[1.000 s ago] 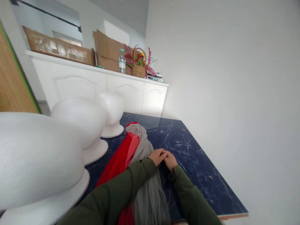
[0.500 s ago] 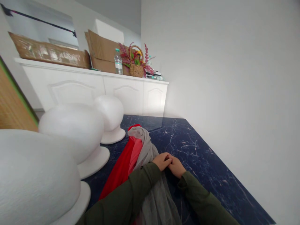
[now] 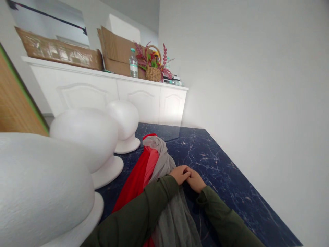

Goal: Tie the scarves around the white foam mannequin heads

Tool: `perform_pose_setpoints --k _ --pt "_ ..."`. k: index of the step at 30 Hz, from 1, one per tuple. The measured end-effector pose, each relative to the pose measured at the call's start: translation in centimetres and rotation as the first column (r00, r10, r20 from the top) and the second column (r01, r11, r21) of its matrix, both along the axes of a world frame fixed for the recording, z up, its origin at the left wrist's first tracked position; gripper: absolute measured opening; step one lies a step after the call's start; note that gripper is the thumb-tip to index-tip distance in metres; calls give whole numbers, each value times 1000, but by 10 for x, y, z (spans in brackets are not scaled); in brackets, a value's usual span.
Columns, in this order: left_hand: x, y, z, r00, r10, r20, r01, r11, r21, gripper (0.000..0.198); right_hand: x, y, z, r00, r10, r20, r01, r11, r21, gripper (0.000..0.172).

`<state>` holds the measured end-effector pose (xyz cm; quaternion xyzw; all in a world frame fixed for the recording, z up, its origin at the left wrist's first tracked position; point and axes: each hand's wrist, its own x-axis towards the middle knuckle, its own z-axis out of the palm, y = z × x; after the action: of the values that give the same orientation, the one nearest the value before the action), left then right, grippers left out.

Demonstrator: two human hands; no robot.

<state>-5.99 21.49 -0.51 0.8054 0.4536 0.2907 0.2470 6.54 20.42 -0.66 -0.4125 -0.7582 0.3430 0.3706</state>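
My left hand [image 3: 180, 174] and my right hand [image 3: 195, 180] meet over the dark blue marbled table [image 3: 221, 175]. Both are closed, their curled fingers touching each other, and I see nothing held in them. Beside and under my left wrist lies a sheer grey scarf [image 3: 162, 158], gathered at its far end and spread out towards me. A red cloth [image 3: 133, 183] with a pink cloth [image 3: 151, 162] on it runs along the scarf's left side. My left sleeve covers part of the fabrics.
Three white foam heads, a near one [image 3: 38, 185], a middle one [image 3: 87, 137] and a far one [image 3: 124, 120], stand along the left. Behind is a white cabinet [image 3: 136, 97] bearing cardboard [image 3: 115, 51], a water bottle [image 3: 133, 65] and a flower basket [image 3: 153, 73]. A wall [image 3: 244, 85] borders the right.
The camera view has shifted slightly, so the scene sits a little higher and further right. My hands stay together in the same place by the grey scarf.
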Motion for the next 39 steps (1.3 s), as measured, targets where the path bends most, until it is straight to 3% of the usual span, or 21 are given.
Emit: perform_pose_setpoints --k 14,39 --pt "0 -2 5 1000 -8 -17 7 1000 -28 27 0 -2 1 1000 3 -7 -3 1000 2 29" --pt "0 1 -1 1000 -9 -15 9 1000 -6 25 0 -1 1 1000 3 -2 -3 1000 18 28"
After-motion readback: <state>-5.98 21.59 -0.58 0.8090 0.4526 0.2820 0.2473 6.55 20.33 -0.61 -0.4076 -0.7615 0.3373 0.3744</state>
